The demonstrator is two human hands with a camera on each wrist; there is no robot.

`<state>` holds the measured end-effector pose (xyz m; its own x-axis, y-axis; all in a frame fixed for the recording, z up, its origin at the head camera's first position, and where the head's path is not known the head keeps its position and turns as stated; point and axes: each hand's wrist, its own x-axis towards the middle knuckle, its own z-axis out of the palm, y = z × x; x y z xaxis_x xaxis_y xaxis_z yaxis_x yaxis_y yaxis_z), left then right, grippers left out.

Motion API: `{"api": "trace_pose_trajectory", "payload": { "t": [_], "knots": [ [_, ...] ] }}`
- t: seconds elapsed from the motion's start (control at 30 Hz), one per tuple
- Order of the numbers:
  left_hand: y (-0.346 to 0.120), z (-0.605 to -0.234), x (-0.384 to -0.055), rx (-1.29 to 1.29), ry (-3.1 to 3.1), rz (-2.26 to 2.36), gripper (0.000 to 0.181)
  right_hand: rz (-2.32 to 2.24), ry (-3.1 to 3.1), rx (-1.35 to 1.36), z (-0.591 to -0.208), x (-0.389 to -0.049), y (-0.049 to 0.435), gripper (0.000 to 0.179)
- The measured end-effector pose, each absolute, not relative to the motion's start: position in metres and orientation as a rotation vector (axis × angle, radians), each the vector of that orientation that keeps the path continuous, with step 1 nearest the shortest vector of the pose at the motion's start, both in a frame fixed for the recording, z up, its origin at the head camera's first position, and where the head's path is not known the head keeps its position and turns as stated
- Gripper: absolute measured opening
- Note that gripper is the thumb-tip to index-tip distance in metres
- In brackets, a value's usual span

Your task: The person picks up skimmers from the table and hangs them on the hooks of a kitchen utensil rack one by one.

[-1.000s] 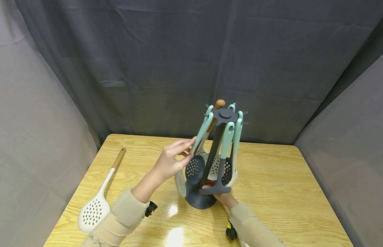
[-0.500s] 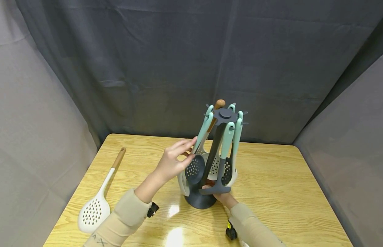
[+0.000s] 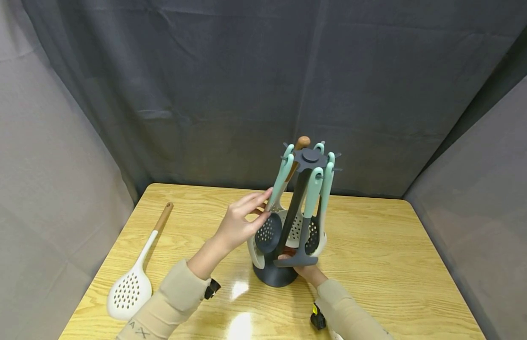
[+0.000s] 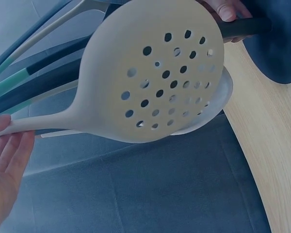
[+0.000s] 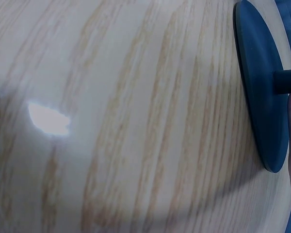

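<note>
My left hand (image 3: 242, 219) pinches the neck of a cream skimmer (image 4: 155, 73) between thumb and fingers. Its round, holed head fills much of the left wrist view, while the head view shows it nearly edge-on beside a dark skimmer (image 3: 268, 233). Low down, my right hand (image 3: 308, 271) grips the pole of a dark utensil stand (image 3: 298, 200), just above its round base (image 3: 275, 276). A dark masher-like utensil (image 3: 301, 257) partly covers that hand. Several mint-handled utensils and one wood-handled utensil (image 3: 303, 142) hang around the stand's hooked top (image 3: 310, 156).
A white slotted turner (image 3: 131, 293) with a wooden handle lies on the wooden table (image 3: 374, 264) at the left. A dark cloth (image 3: 263, 94) hangs behind the table, with grey cloth at both sides. Part of something white shows beside the right sleeve at the bottom edge.
My left hand has shifted slightly to the right, and the cream skimmer's head has swung in closer to the stand's pole. The right hand and stand stay practically still.
</note>
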<state>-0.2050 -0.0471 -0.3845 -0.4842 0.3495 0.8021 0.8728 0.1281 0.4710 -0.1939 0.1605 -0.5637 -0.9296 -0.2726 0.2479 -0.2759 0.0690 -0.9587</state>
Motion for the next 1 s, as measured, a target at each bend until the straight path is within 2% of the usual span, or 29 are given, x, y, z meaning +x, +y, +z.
{"api": "trace_pose_trajectory", "payload": {
  "t": [0.33, 0.8, 1.0],
  "knots": [
    [-0.0434, -0.3868, -0.2039, -1.151, -1.892, -1.367, 0.055, 2.101, -2.307, 0.556, -0.5648, -0.1938, 0.1611, 0.038],
    [-0.0405, -0.3869, -0.2038, -1.138, -1.87, -1.363, 0.051, 2.065, -2.366, 0.517, -0.5649, -0.1943, 0.1604, 0.029],
    [-0.044, -0.3871, -0.2052, -1.141, -1.901, -1.289, 0.054, 2.125, -2.308, 0.547, -0.5658, -0.1934, 0.1606, 0.033]
  ]
}}
